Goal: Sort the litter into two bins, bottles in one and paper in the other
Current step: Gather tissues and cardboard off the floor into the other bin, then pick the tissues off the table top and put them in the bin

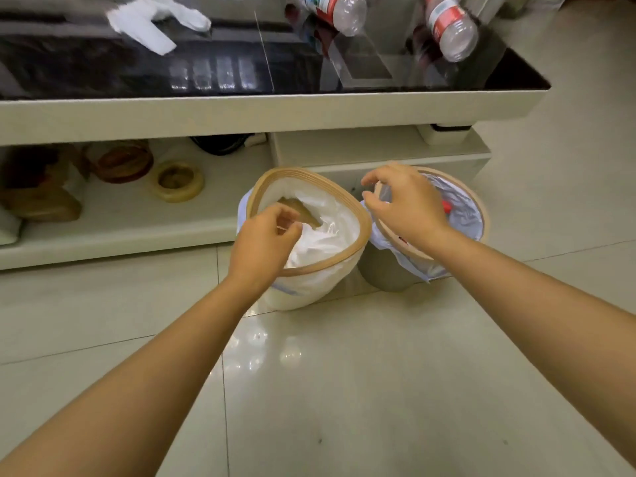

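Observation:
Two round bins with tan rims stand on the floor by the low table. The left bin (358,215) has a white liner, and something brown shows at its bottom. The right bin (480,204) has a bluish-grey liner, and a red bit of a bottle (446,207) shows inside. My left hand (265,242) hovers over the left bin's near rim, fingers curled together, nothing visible in them. My right hand (402,204) hangs over the right bin's left rim with its fingers apart. On the table lie crumpled white paper (155,20) and two clear red-labelled bottles (339,10) (451,27).
The glossy black tabletop (223,70) overhangs a cream lower shelf (137,218) with tape rolls (177,180) and brown items at the left. The bins touch each other and stand against the table base. Pale tiled floor (344,390) lies in front and to the right.

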The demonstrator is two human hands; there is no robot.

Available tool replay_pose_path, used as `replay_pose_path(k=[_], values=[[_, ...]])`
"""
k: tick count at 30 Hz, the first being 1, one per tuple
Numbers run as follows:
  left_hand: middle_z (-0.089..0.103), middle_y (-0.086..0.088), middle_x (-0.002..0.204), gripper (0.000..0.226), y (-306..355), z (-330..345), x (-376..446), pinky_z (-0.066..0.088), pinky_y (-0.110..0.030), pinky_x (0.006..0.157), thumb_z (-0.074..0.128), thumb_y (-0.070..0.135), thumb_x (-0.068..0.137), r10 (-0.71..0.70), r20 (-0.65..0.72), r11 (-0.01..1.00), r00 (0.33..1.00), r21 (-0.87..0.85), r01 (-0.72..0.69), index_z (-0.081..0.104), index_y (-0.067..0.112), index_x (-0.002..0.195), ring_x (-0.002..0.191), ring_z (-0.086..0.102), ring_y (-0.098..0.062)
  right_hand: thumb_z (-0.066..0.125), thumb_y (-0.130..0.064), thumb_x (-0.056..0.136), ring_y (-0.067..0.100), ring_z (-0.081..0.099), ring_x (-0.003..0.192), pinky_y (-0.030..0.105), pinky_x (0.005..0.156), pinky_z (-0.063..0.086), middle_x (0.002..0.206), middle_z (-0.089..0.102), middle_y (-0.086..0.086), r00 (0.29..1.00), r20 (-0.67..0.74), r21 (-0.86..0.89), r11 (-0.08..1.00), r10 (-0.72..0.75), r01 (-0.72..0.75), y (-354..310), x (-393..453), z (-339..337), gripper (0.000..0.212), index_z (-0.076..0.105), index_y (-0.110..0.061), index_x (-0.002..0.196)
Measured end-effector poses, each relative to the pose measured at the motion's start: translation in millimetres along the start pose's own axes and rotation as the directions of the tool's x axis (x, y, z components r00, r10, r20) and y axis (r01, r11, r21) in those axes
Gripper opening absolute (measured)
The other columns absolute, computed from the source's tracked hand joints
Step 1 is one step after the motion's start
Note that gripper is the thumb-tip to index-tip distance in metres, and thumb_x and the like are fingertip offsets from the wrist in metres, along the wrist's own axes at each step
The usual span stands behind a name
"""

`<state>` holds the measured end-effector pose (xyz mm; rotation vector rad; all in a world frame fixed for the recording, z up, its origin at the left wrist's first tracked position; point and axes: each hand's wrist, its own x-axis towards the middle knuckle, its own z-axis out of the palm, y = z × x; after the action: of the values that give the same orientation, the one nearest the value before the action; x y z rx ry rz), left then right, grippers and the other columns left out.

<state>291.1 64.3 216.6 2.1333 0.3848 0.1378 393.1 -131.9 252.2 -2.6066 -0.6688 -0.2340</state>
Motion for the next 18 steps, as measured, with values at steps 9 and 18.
replay_pose_path(k=[9,18], values=[[0.062,0.016,0.098,0.017,64.4,-178.7,-23.0,0.054,-0.036,0.079,0.056,0.037,0.092,-0.113,0.016,0.981,0.993,0.159,0.109,0.057,0.032,0.108,0.091,0.061,-0.008,0.06,-0.022,0.087,0.016,0.05,0.107,0.034,0.087,0.042,0.105,0.064,-0.003,0.989,0.108,0.107,0.99,-0.102,0.091,-144.4,39.2,-78.6,0.017,0.069,-0.017,0.101],[0.061,0.016,0.1,0.024,73.4,-316.6,-7.6,0.053,-0.04,0.083,0.06,0.036,0.09,-0.176,0.055,0.973,0.983,0.162,0.165,0.055,0.03,0.113,0.096,0.058,-0.007,0.059,-0.027,0.089,0.014,0.049,0.109,0.032,0.091,0.039,0.109,0.061,-0.006,0.961,0.237,0.101,0.987,-0.145,0.124,-248.4,98.8,-88.0,0.021,0.065,-0.022,0.109]])
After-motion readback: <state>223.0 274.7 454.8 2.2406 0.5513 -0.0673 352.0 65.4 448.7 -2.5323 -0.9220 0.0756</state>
